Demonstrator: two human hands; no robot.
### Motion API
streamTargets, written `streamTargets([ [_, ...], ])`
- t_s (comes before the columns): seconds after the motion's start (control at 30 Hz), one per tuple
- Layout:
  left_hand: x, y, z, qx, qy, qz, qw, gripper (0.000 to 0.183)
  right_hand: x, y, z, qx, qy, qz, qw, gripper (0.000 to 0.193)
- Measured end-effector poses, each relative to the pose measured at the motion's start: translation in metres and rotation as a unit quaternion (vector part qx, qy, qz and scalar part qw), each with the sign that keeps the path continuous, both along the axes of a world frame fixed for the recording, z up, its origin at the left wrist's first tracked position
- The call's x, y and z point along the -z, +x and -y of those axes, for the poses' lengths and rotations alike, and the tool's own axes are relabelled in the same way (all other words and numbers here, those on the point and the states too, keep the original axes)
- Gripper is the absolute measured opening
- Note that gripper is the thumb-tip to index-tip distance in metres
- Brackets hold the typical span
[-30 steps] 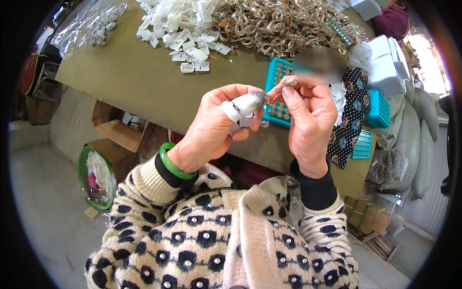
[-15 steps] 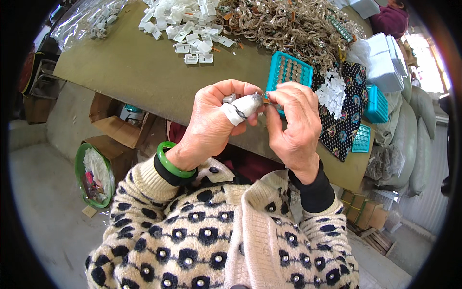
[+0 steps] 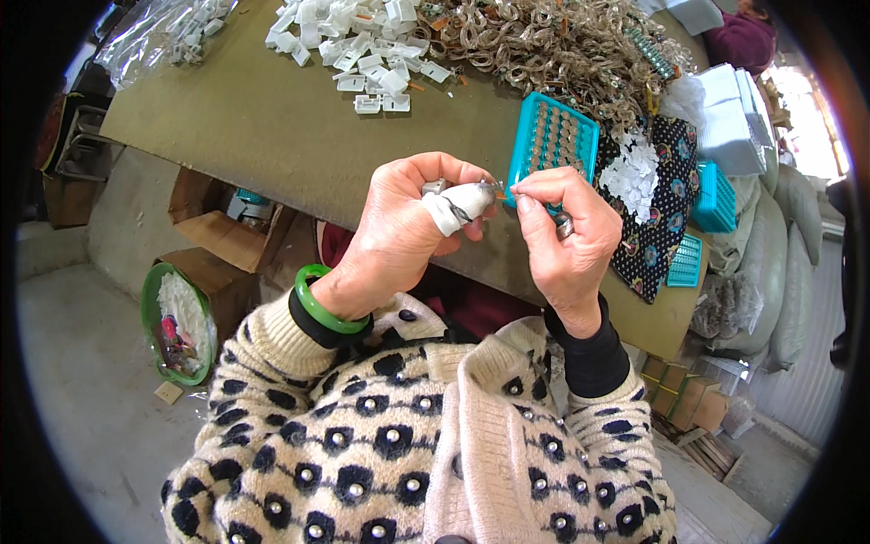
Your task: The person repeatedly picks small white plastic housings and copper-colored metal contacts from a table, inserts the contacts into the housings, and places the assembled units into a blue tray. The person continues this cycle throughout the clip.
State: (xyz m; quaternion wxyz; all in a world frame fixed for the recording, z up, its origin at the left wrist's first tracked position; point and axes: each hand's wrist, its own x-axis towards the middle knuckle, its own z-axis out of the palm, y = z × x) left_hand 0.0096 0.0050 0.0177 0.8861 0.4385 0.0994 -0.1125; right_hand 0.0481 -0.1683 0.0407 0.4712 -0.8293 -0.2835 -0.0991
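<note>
My left hand (image 3: 403,213) is closed in front of my chest, its thumb wrapped in a white cover (image 3: 448,208) tied with dark thread. A small orange strip (image 3: 500,195) pokes out at its fingertips, and a small pale plastic piece (image 3: 435,187) shows between its fingers. Just to the right, my right hand (image 3: 575,240) has thumb and forefinger pinched together; whatever lies in the pinch is too small to make out. Round silvery discs (image 3: 564,225), like button batteries, sit in its curled fingers. Behind it stands a teal tray (image 3: 591,136) holding rows of similar discs.
White plastic cases (image 3: 362,54) and a heap of clear coiled wires (image 3: 535,45) cover the table's far side. White pieces (image 3: 632,177) lie on a patterned cloth (image 3: 662,245) at right. A green-rimmed basket (image 3: 163,372) stands low left. Another person's sleeve (image 3: 741,41) shows far right.
My right hand has moved slightly right, opening a small gap from the left fingertips. The silvery discs in its curled fingers now show. My left hand stays nearly in place.
</note>
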Motion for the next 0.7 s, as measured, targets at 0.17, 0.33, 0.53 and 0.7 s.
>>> streamTargets([
  [0.17,0.004,0.002,-0.002,0.005,-0.038,-0.004,0.999,0.016,0.000,0.005,-0.001,-0.068,-0.067,0.077,0.992,0.030],
  [0.33,0.002,0.003,0.001,-0.002,-0.085,-0.034,0.996,0.016,0.003,0.003,-0.005,-0.028,-0.072,0.098,0.992,0.026],
  [0.53,-0.003,0.006,-0.015,-0.015,0.094,0.019,0.995,0.018,0.008,0.010,-0.006,-0.035,-0.012,0.144,0.989,0.022],
  [0.7,0.010,0.037,-0.064,-0.167,0.652,0.249,0.696,0.020,0.003,-0.001,0.003,-0.018,0.180,-0.220,0.959,0.010],
])
